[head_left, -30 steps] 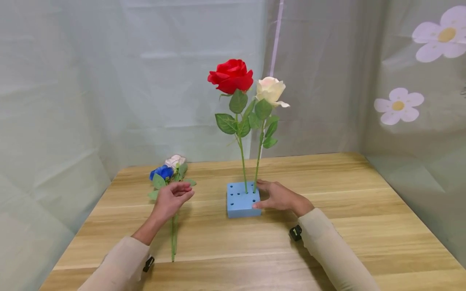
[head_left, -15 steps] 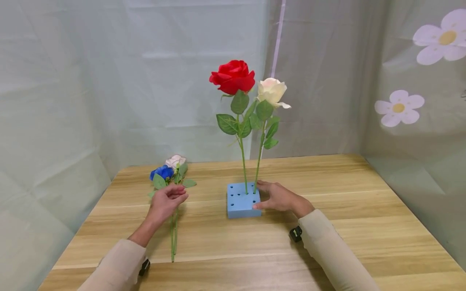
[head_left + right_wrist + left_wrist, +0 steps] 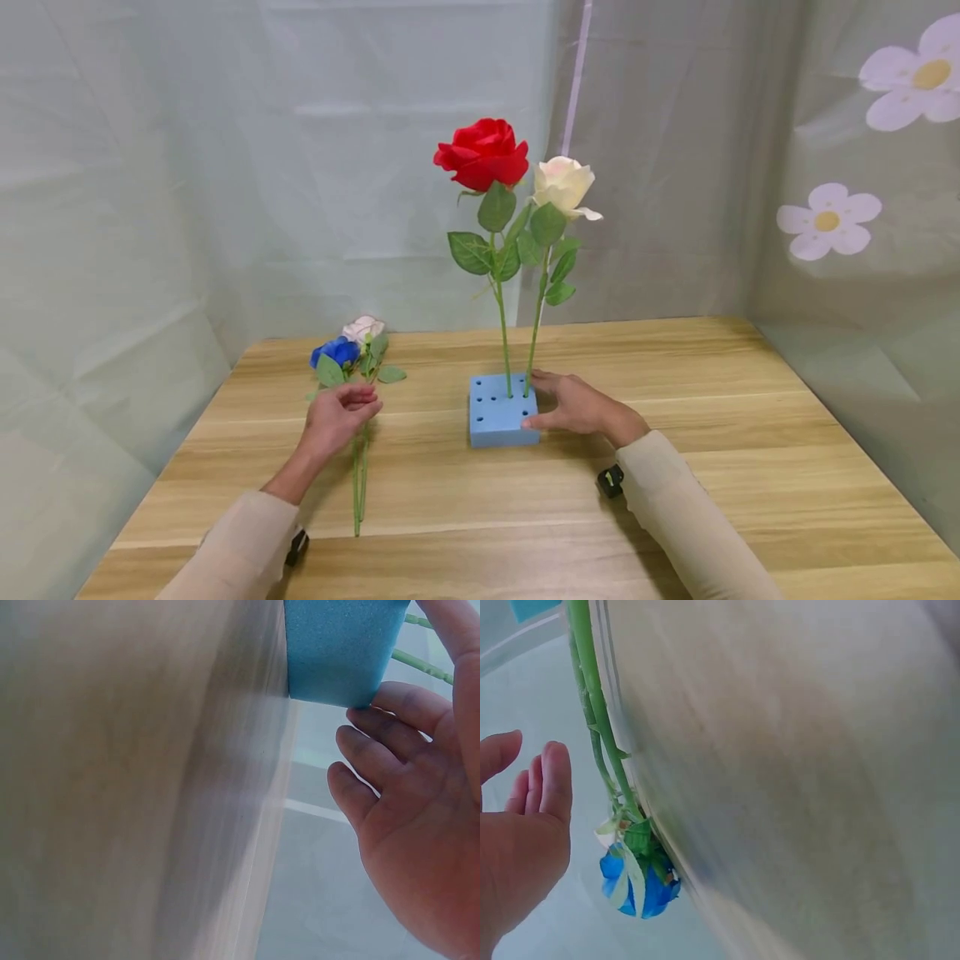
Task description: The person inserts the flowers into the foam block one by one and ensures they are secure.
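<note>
My left hand point(image 3: 337, 421) hovers over the stems of two artificial roses lying on the table, its fingers loosely bent and holding nothing. One is a blue rose point(image 3: 337, 351), the other a pale pink rose point(image 3: 363, 328). In the left wrist view the hand is apart from the green stems point(image 3: 600, 712). My right hand point(image 3: 581, 407) grips the right side of a light blue foam block point(image 3: 495, 417), thumb at the front corner and fingers behind. A red rose point(image 3: 483, 156) and a cream rose point(image 3: 562, 185) stand upright in holes of the block.
The wooden table point(image 3: 480, 533) carries everything. Pale curtains point(image 3: 405, 192) hang close behind and on both sides, printed with white flowers at the right. Several unfilled holes show in the block's top. The tall stems rise beside my right hand.
My left hand has moved slightly left and lower over the stems of the lying roses. The right hand stays at the foam block, and the standing roses keep their places.
</note>
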Tool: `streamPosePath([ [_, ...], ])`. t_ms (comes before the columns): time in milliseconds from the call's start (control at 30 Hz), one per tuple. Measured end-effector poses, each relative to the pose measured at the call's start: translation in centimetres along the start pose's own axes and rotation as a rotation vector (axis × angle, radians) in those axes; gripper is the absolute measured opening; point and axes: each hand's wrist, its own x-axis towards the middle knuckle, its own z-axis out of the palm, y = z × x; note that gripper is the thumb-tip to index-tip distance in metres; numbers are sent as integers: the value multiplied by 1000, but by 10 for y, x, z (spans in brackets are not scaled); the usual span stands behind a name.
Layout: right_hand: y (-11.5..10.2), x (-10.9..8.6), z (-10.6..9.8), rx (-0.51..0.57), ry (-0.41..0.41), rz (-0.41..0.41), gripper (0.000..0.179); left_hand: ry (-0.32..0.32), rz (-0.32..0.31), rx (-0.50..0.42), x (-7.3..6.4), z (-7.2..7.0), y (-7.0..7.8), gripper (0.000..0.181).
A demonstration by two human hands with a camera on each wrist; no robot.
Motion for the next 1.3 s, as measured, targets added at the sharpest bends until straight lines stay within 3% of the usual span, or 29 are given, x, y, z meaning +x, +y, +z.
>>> streamPosePath([
  [267, 1, 0, -4, -10, 6, -14, 88, 34, -82, 53, 4, -5, -3, 35],
  [533, 2, 0, -3, -4, 5, -5, 87, -18, -110, 129, 5, -9, -8, 35],
  [833, 1, 0, -1, -2, -7, -13, 87, -46, -157, 125, 2, -8, -8, 38],
  [900, 1, 0, -1, -5, -7, -14, 87, -59, -173, 83, 2, -8, -9, 39],
  [1100, 1, 0, 0, -4, -5, -10, 87, -112, -251, -162, 3, -7, -10, 47],
  [1300, 1, 0, 0, 2, -7, -3, 87, -167, -266, -265, 3, -8, -8, 49],
])
